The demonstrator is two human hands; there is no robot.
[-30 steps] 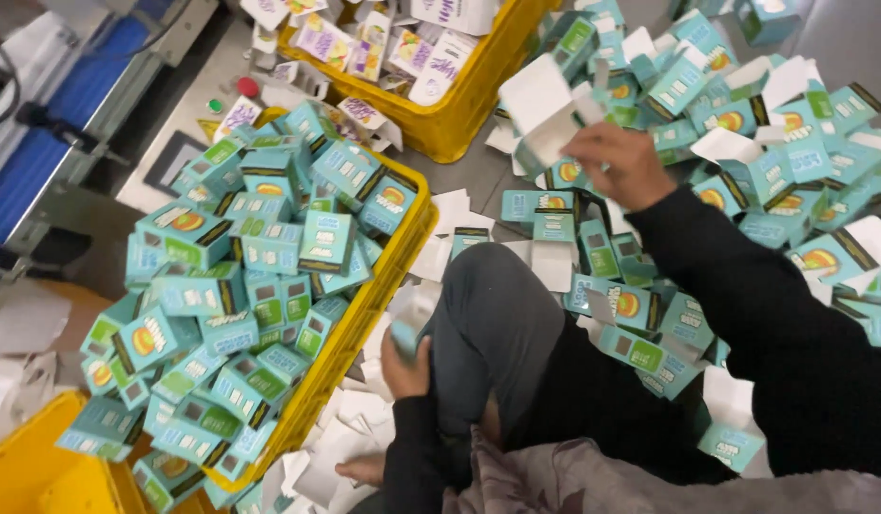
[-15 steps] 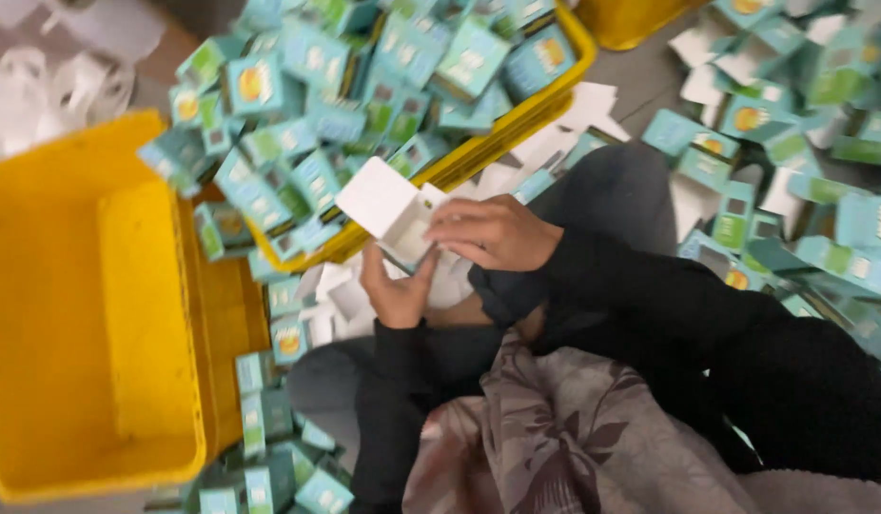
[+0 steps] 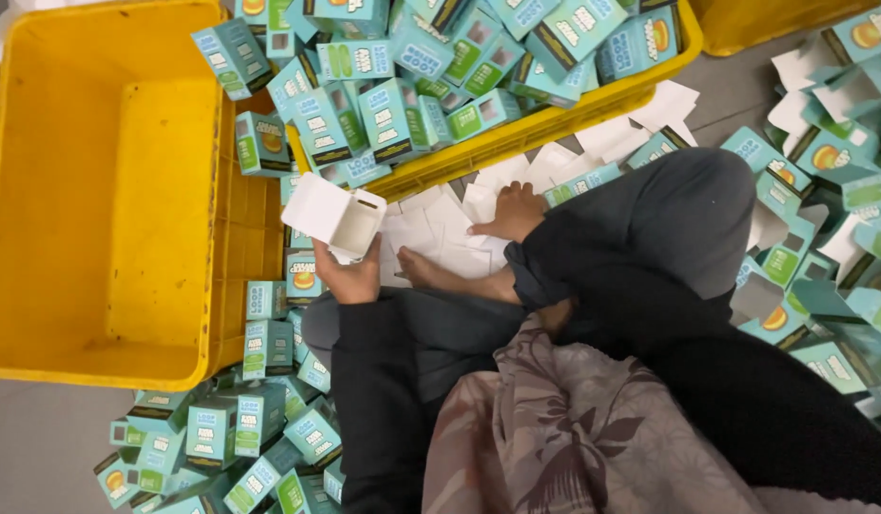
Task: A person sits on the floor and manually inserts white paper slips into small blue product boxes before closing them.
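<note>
A: State the left hand (image 3: 350, 276).

B: It is closed around a small white carton (image 3: 338, 217), top flap open and mouth facing up. The carton sits just above the person's left knee, beside the corner of the full yellow crate (image 3: 545, 128).

A: And the right hand (image 3: 510, 211)?

B: It lies flat, fingers spread, on a layer of white paper slips (image 3: 431, 224) on the floor. It grips nothing that can be seen; whether a single slip is pinched under the fingertips cannot be told from this angle.

A: What surrounds the hands?

B: The full crate, just past the slips, is heaped with closed teal boxes (image 3: 393, 114). To the left stands a second yellow crate (image 3: 107, 200), its inside bare. More teal boxes (image 3: 260, 419) lie on the floor by the left leg, and a pile of opened teal boxes (image 3: 821, 162) with flaps up lies to the right.

A: Progress?

B: Judged from the piles: many boxes are closed and stacked, and the opened ones on the right remain. The carton in hand is unclosed, with no insert visible in it.
</note>
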